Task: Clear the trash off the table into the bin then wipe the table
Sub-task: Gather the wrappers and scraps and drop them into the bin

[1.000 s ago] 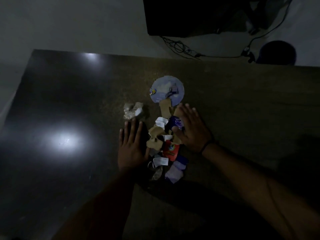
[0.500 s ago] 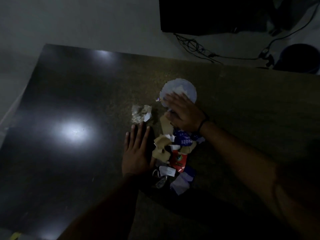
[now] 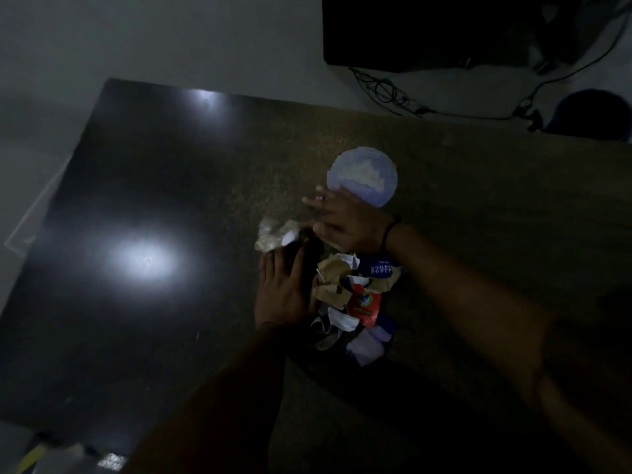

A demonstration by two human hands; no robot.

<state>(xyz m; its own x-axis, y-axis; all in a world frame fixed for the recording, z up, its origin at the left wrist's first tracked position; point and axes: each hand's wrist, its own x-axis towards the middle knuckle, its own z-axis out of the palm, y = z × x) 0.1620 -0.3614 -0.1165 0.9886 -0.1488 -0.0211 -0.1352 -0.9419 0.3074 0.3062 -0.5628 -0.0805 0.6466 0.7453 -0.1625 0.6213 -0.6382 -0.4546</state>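
A heap of trash (image 3: 352, 295) lies mid-table: torn brown and white paper, a red wrapper (image 3: 364, 302) and a blue wrapper (image 3: 379, 268). A crumpled clear wrapper (image 3: 273, 236) sits at its upper left. A round pale-blue paper plate (image 3: 366, 177) lies just behind. My left hand (image 3: 284, 289) lies flat on the table, fingers straight, against the heap's left side. My right hand (image 3: 342, 217) reaches across the heap's top, fingers spread, between the plate and the clear wrapper; something small shows between its fingertips, unclear in the dim light.
The dark table (image 3: 154, 200) reflects ceiling light on its left half. Behind it on the floor stand a black box (image 3: 444, 29), tangled cables (image 3: 393, 94) and a dark round object (image 3: 591, 114). No bin is in view.
My right hand slid from the heap's right side up over the plate, then left toward the crumpled clear wrapper. My left hand stayed against the heap.
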